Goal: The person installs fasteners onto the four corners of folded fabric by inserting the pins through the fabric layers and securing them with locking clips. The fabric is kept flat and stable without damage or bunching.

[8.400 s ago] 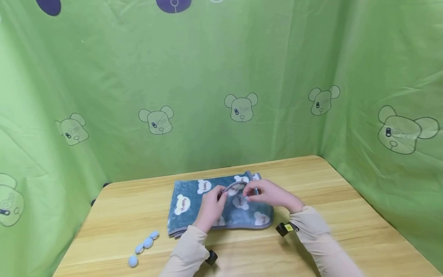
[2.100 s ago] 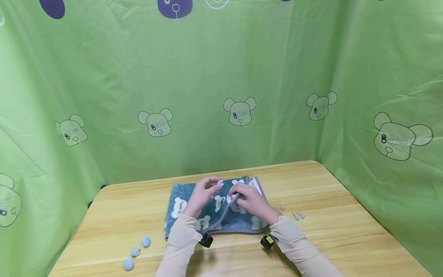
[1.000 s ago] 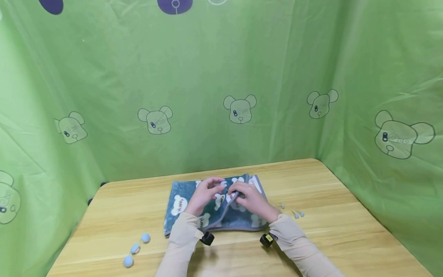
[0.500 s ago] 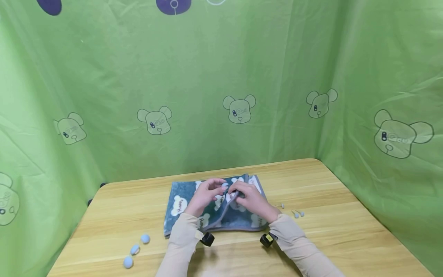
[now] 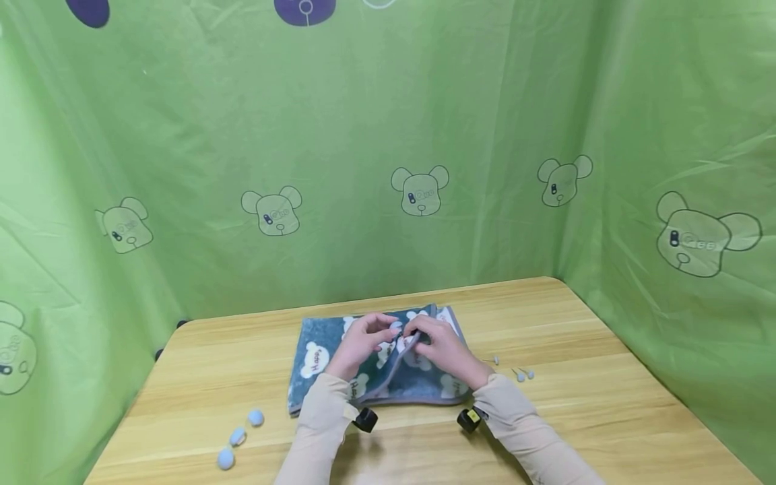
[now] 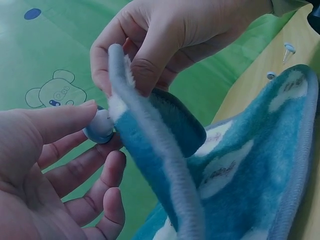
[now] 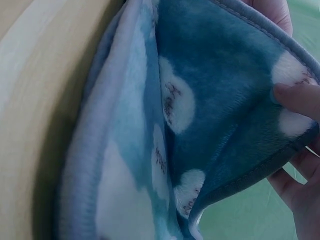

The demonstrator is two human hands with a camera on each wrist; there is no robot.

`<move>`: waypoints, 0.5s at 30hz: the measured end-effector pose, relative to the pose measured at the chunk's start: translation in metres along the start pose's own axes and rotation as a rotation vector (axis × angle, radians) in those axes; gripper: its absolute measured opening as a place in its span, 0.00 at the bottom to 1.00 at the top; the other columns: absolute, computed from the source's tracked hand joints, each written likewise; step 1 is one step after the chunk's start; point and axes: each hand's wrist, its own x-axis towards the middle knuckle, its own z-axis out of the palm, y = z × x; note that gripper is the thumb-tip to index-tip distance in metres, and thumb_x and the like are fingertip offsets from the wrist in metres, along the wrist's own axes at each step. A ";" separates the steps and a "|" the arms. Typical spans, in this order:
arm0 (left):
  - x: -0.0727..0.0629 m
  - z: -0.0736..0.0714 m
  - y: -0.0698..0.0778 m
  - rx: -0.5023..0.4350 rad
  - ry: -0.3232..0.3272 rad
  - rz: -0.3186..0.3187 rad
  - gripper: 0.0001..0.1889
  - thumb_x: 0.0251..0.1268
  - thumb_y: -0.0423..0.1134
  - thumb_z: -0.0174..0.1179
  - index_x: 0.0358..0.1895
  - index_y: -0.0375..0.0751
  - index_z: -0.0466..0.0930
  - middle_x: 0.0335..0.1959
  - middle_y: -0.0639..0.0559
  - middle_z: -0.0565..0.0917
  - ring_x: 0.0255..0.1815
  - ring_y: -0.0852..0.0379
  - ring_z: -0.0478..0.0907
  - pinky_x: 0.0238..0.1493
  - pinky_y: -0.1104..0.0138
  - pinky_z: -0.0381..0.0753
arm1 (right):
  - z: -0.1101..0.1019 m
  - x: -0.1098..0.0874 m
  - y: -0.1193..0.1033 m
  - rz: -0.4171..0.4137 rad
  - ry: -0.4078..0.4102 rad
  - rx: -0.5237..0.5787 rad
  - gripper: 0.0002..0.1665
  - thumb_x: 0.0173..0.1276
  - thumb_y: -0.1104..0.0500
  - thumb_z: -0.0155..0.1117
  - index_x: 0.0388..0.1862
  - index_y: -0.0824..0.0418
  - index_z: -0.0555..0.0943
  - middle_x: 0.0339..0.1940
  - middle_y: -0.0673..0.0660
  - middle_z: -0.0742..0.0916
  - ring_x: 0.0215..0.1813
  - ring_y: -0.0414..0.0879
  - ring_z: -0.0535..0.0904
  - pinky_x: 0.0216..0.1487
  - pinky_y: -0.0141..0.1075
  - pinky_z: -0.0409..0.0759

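A folded teal blanket (image 5: 315,337) with white bear faces and grey edging lies on the table, its front flap lifted. My left hand (image 5: 359,345) pinches a round light-blue cap (image 6: 101,125) between thumb and fingers, right at the flap's edge in the left wrist view. With my right hand (image 5: 445,350) I grip the raised flap, the edging (image 6: 145,117) standing up beside the fingers. In the right wrist view, my right thumb (image 7: 302,99) presses on the plush, and a small blue bit shows at its tip. What lies under that thumb is hidden.
Three more light-blue round caps (image 5: 238,436) lie on the table (image 5: 182,377) at the front left. Several pins with blue heads (image 5: 521,377) are right of the blanket. Green curtains (image 5: 339,135) with bear prints hang behind and at both sides.
Since the oldest frame, my left hand has picked up one cap from the left group, and the flap has been raised. In the last second, the cap has moved slightly right toward the flap.
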 end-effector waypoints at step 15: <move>-0.001 0.003 0.003 0.164 -0.119 0.015 0.25 0.66 0.52 0.61 0.63 0.45 0.75 0.54 0.46 0.82 0.48 0.55 0.79 0.46 0.61 0.79 | -0.004 0.002 0.000 0.007 0.024 -0.029 0.11 0.54 0.71 0.70 0.35 0.59 0.82 0.36 0.53 0.88 0.42 0.47 0.84 0.46 0.38 0.84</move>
